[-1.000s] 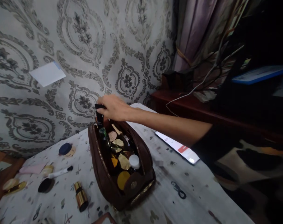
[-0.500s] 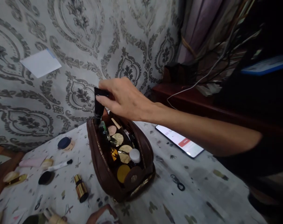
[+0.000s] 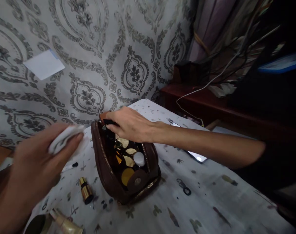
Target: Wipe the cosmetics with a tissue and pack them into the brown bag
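A brown makeup bag stands unzipped on the patterned cloth, with several jars and bottles inside, among them a white-lidded jar and a yellow round lid. My right hand is at the bag's far end, its fingers closed on a black tube whose lower part is down inside the bag. At the left, my left hand is blurred and closed around a crumpled white wipe, held above the table.
A small gold bottle lies left of the bag, with a cream-coloured tube nearer the front edge. A phone lies under my right forearm. Patterned wallpaper rises behind, and a white cable hangs at the right.
My right hand has lowered the black tube into the bag's far end. My left hand, with the white wipe, has come up from the bottom edge to the left side.
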`<state>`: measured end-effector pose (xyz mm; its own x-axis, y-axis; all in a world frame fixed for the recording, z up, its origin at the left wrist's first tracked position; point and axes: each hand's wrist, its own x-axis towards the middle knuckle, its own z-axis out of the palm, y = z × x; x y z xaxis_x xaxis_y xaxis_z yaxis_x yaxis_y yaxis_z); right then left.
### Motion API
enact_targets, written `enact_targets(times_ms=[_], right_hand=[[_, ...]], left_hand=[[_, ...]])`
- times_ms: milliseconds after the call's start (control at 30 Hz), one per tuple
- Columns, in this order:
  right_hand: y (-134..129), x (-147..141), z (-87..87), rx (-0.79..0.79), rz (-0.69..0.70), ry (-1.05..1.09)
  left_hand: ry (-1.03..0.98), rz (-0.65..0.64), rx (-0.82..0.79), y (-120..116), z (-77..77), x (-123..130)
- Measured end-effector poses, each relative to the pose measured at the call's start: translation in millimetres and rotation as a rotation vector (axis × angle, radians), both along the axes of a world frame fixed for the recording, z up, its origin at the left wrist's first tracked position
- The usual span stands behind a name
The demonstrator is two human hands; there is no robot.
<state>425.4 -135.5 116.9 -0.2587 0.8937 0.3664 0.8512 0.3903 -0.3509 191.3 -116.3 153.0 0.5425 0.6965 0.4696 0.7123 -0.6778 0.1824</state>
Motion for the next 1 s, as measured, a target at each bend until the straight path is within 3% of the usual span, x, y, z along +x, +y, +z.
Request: enact_targets(times_ms=[67,133,233,333,600,1000], right_hand=[[2.6,-3.1,-1.9,0.007,-0.001,-0.005],[5.0,-6.2,-3.8,0.007,-0.006,-0.037],[7.4,-10.6,-7.7,-0.017,-0.003,-0.100],[8.7,-14.1,-10.2,-0.038,0.018,-0.119],[17.2,-23.4,-2.6,-0.132,0.058,-0.106],[22.7,-22.3,-2.5,-0.150,0.090,-0.146]], left_hand=[[0.153,-0.089,0.079,21.4,10.7,30.1],[0.320,-0.156,0.084,42.0,6.4,50.7],[0.488,-0.190,0.094,64.1,-10.2,61.3],[0.567,-0.145,0.046,72.2,-20.2,59.5],[0.360,-0.290,-0.193,86.9,-21.8,56.7],[0.284,-0.372,-0.289,93.3,-23.3,55.4]])
